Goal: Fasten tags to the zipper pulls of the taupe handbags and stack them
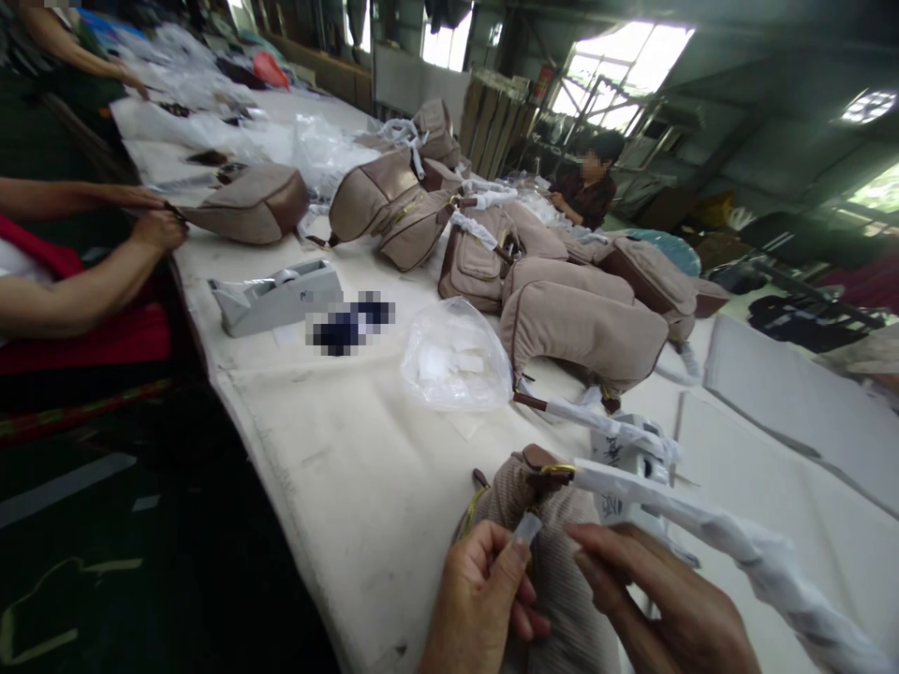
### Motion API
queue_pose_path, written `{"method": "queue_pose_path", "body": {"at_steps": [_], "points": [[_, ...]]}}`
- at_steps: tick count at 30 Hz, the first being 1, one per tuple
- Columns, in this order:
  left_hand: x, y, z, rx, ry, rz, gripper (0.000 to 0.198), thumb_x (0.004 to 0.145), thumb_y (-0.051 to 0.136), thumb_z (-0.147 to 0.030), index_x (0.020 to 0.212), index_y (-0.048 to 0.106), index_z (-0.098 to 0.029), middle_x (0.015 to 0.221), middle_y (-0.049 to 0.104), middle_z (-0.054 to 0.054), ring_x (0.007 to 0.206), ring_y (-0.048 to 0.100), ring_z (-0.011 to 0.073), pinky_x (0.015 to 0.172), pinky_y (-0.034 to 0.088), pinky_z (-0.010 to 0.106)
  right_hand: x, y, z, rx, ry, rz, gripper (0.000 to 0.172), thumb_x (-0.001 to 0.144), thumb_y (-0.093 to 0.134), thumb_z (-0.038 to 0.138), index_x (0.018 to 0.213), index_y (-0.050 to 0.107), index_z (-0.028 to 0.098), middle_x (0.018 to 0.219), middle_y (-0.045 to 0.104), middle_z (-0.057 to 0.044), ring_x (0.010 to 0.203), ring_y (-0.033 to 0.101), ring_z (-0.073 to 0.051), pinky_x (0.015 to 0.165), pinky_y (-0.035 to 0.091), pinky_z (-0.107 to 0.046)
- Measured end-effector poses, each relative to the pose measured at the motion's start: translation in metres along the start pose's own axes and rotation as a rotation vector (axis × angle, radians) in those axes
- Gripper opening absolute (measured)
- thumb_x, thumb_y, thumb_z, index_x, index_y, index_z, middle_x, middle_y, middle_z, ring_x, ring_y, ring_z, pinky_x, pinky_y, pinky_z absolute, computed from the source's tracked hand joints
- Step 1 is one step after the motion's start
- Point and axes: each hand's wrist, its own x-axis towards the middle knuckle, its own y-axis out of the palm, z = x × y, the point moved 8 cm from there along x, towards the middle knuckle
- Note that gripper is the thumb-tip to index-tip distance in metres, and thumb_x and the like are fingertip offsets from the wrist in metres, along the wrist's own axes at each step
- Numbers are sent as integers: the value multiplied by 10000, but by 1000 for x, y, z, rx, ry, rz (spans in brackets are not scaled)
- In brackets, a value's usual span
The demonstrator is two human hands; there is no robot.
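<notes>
At the near edge of the table lies a beige ribbed handbag with brown trim and a gold ring. Its strap, wrapped in white paper, runs off to the lower right. Between thumb and forefinger, my left hand pinches a small translucent strip in front of the bag. My right hand is just right of it, fingers stretched and thumb apart, holding nothing that I can see. Part of the bag is hidden behind both hands.
Several similar handbags are heaped across the table. A clear plastic bag of white pieces and a grey tape dispenser sit on the left; another dispenser stands behind my right hand. A co-worker's hands touch a handbag at left.
</notes>
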Motion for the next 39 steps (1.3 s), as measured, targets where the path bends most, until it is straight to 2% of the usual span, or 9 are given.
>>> {"method": "queue_pose_path", "body": {"at_steps": [6, 9, 11, 13, 19, 23, 28, 35, 39], "points": [[-1, 5, -1, 10, 76, -5, 483, 698, 615, -628, 692, 488, -162, 484, 505, -72, 323, 411, 32, 411, 437, 179, 15, 26, 5, -33, -171, 215, 313, 898, 437, 138, 1186, 532, 219, 942, 652, -61, 810, 652, -123, 652, 515, -162], [-1, 5, -1, 17, 72, 1, 473, 715, 605, -619, 691, 482, -163, 474, 490, -77, 327, 409, 33, 414, 434, 178, 24, 28, 9, -121, -211, 225, 213, 924, 412, 177, 969, 618, 211, 820, 633, -48, 676, 629, -124, 552, 489, -181], [-1, 6, -2, 30, 72, 15, 460, 731, 599, -604, 693, 482, -162, 468, 483, -79, 331, 415, 34, 418, 434, 178, 28, 32, 12, -124, -220, 245, 279, 944, 377, 202, 785, 606, 195, 721, 601, -32, 600, 593, -119, 513, 463, -191], [-1, 7, -2, 32, 57, 38, 449, 738, 604, -588, 701, 485, -157, 480, 503, -71, 331, 420, 33, 422, 436, 180, 28, 34, 13, -83, -211, 229, 314, 954, 346, 203, 744, 578, 185, 706, 589, -31, 593, 583, -116, 515, 459, -194], [0, 14, 14, -182, -95, 113, 462, 694, 656, -583, 705, 476, -157, 489, 538, -65, 310, 439, 31, 420, 470, 194, 4, 37, -2, 45, -106, 121, 183, 933, 401, 178, 879, 575, 197, 822, 614, -47, 673, 620, -103, 557, 487, -158], [-1, 23, 23, -381, -202, 153, 478, 619, 729, -559, 663, 471, -159, 459, 511, -78, 284, 394, 27, 365, 480, 206, -21, 37, -8, -84, -214, 3, 191, 909, 462, 200, 1043, 593, 165, 927, 649, -100, 861, 641, -177, 715, 527, -247], [1, 20, 28, -465, -263, 106, 449, 572, 776, -495, 650, 505, -146, 439, 487, -77, 296, 360, 21, 343, 487, 209, -48, 51, -19, -208, -359, 33, 357, 929, 444, 280, 1249, 538, 152, 1019, 677, -116, 1006, 613, -224, 815, 507, -334], [-5, 15, 5, -224, -86, 97, 419, 736, 567, -546, 697, 533, -130, 498, 517, -42, 323, 387, 43, 400, 493, 245, -62, 49, -19, -266, -362, 24, 362, 914, 411, 222, 1242, 550, 157, 1222, 600, -126, 1194, 505, -242, 908, 469, -356], [-2, 13, -5, 86, -22, 71, 353, 813, 488, -522, 734, 493, -178, 458, 460, -68, 305, 346, 61, 349, 349, 188, -65, 52, -11, -232, -315, -11, 373, 896, 433, 184, 1256, 529, 183, 1264, 570, -105, 1223, 479, -242, 918, 487, -369]]}}
